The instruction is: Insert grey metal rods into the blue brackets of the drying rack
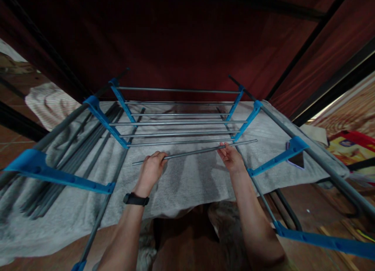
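In the head view, a thin grey rod [193,152] spans two bare hands.
The left hand [154,167] wraps around the rod near one end, and the right hand [230,158] pinches it nearer the other, both tips poking out beyond the grip. It slants over a grey cloth [187,181], nearer the person than the rack's crossbars [175,122]. Red-and-yellow packaging [348,149] sits far right (its print too blurred to read).

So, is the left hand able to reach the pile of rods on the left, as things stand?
Probably not right now: the left hand is closed on a single rod, and the frame's lower side pole runs between it and the pile of rods.
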Demonstrator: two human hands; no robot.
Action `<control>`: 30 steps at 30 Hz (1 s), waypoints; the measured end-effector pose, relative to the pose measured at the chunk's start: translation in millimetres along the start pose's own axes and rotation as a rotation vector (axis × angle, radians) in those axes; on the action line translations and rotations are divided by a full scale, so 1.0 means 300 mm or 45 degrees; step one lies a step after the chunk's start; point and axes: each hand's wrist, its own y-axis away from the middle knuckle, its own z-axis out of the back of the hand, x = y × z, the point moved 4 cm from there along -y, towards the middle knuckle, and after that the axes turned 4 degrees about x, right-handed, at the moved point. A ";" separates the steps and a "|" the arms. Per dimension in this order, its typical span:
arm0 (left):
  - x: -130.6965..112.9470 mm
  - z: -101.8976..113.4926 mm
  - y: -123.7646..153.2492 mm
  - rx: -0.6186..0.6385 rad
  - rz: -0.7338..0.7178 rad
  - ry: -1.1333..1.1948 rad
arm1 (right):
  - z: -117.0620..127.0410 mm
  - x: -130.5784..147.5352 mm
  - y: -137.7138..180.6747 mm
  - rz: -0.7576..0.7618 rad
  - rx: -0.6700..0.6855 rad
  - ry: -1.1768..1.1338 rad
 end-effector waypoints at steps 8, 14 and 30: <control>-0.044 -0.005 -0.008 0.029 0.011 -0.068 | -0.019 -0.055 0.014 -0.053 0.026 0.014; -0.053 0.014 0.003 0.034 0.020 -0.199 | -0.003 -0.042 0.002 -0.031 0.024 0.006; 0.015 0.043 0.035 -0.120 0.214 -0.284 | 0.021 0.020 -0.003 -0.036 -0.115 0.037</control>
